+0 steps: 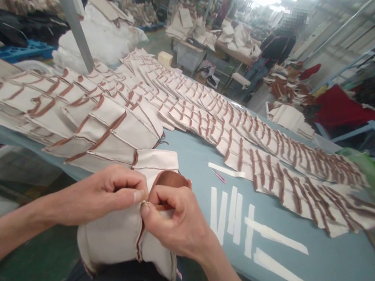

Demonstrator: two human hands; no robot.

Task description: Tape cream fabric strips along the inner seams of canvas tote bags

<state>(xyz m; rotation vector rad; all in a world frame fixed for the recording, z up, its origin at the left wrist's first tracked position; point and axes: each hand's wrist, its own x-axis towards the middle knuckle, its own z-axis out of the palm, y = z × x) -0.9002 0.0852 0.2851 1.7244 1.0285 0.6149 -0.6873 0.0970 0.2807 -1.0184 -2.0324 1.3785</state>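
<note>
A sewn cream fabric piece (110,238) with brown-edged seams and a brown inner side lies across my lap and against the table edge. My left hand (109,197) pinches it at the top of the middle seam, thumb pressed to the fingers. Right beside it, my right hand (174,217) pinches the same seam, the two sets of fingertips nearly touching. Whatever small bit sits between the fingertips is hidden. Brown material (170,183) curves up behind my right fingers.
The blue-green table (199,154) bears long overlapping rows of similar cream pieces (191,117). White strips (282,236) and a small pink tool (219,176) lie to the right. A grey post (66,5) rises at the left. Farther back stands a person (277,47).
</note>
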